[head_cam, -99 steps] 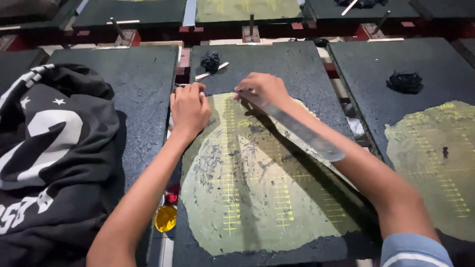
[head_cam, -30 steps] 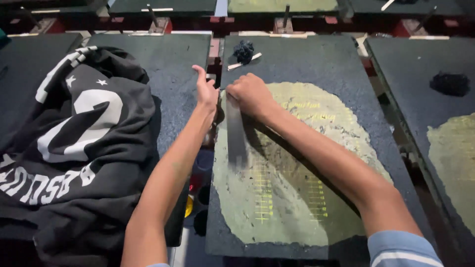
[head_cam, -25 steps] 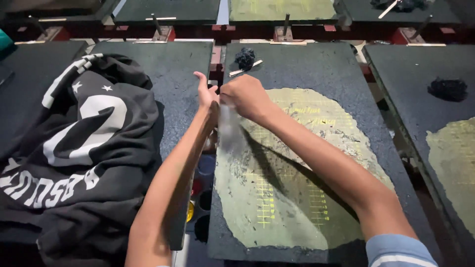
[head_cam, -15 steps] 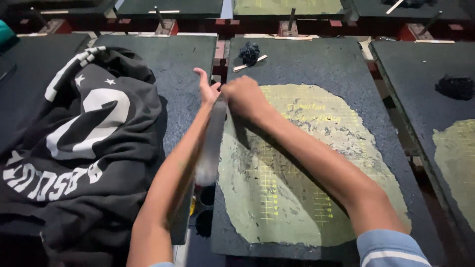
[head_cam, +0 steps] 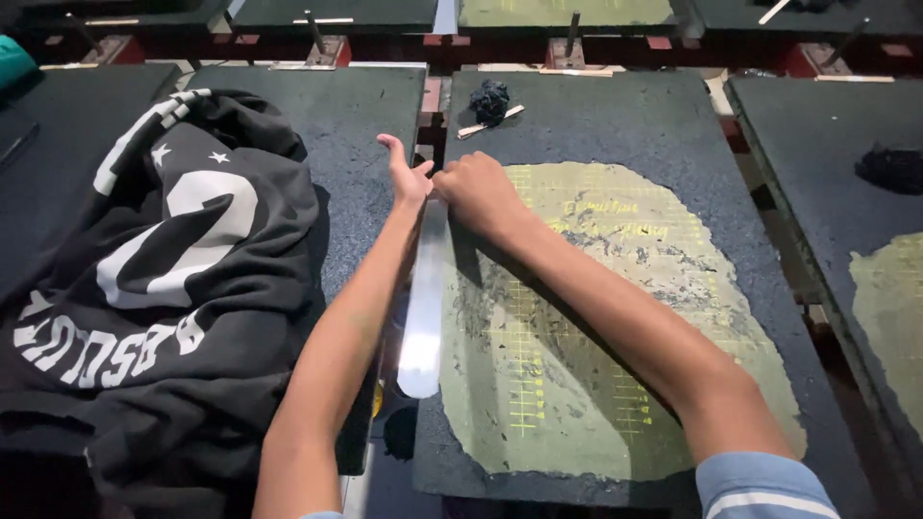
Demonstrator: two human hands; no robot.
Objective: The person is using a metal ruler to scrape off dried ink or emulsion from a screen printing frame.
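While both hands meet at the left edge of the centre pallet (head_cam: pixel 615 125), the right hand (head_cam: pixel 478 192) is closed in a fist around the top end of a long clear ruler (head_cam: pixel 424 308). That ruler lies along the pallet's left edge, running toward the viewer, beside a worn yellow-green patch (head_cam: pixel 615 336) with grid lines. Just left of the pallet, the left hand (head_cam: pixel 408 176) touches the ruler's top with fingers loosely spread, and a black jersey (head_cam: pixel 144 288) lies farther left.

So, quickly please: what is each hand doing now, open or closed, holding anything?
Left hand: open, touching the top of the clear ruler.
Right hand: closed on the ruler's top.
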